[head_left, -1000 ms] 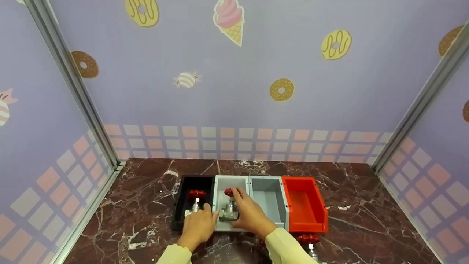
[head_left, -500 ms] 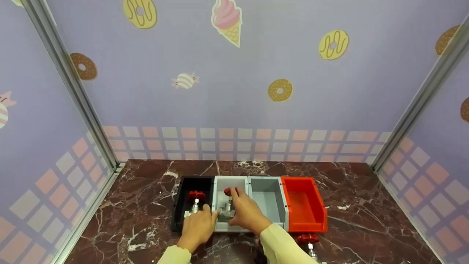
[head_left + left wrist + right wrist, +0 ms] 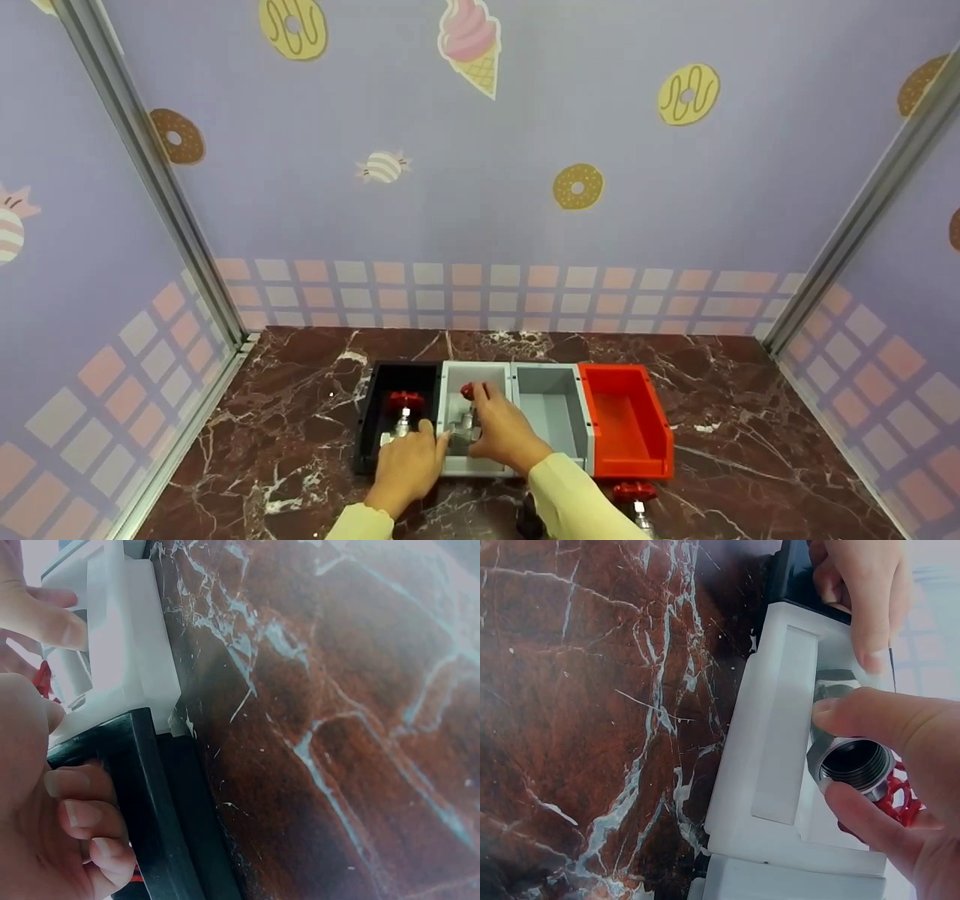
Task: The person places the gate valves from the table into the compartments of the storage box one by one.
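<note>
My right hand (image 3: 510, 433) holds a metal valve (image 3: 832, 709) with a red handwheel (image 3: 468, 391), low inside the white bin (image 3: 454, 375). In the right wrist view, thumb and a finger lie on its hexagonal body, beside the open threaded end. My left hand (image 3: 409, 463) straddles the wall between the black bin (image 3: 362, 420) and the white one. Its curled fingers are on the black side, and its thumb reaches over to the white side. A second valve (image 3: 406, 405), red wheel toward the back, lies in the black bin, partly hidden by the left hand.
A grey bin (image 3: 547, 405) and a red bin (image 3: 622, 420) continue the row to the right. Another red-wheeled valve (image 3: 635, 495) lies on the marble table (image 3: 300, 420) before the red bin. A dark object (image 3: 529, 519) beside the right sleeve is partly hidden.
The right hand and its valve have sunk slightly into the white bin, and the valve has turned a little. The left hand stays where it was.
</note>
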A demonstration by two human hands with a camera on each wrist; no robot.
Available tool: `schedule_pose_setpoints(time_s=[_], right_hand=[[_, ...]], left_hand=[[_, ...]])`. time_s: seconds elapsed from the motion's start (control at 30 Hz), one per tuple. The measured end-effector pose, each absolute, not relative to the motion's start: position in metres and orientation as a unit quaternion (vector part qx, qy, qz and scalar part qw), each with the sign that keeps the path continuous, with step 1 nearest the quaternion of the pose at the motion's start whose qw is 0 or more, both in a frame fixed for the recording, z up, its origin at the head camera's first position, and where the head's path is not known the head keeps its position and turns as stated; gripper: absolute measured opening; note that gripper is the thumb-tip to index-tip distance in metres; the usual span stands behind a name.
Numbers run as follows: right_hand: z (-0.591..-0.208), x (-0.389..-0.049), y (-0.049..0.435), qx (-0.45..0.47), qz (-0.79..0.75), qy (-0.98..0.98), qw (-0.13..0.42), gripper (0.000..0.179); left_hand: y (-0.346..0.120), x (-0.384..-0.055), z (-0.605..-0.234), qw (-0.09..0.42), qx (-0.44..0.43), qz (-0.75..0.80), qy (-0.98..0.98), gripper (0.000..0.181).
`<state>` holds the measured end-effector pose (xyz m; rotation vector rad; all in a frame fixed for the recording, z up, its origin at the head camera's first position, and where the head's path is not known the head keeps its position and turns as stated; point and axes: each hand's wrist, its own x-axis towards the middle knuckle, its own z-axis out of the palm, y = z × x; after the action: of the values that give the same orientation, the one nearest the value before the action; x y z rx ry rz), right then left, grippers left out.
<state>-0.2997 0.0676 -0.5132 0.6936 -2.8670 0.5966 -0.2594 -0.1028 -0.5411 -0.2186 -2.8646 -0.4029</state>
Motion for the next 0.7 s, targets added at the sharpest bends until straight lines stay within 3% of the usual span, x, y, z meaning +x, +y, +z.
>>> schedule_pose_setpoints(time_s=[0.7], right_hand=[[-0.526, -0.297, 0.068, 0.254, 0.139, -0.952, 0.103, 0.087]], left_hand=[[-0.102, -0.260, -0.544, 0.126, -0.074, -0.130, -0.981, 0.034]])
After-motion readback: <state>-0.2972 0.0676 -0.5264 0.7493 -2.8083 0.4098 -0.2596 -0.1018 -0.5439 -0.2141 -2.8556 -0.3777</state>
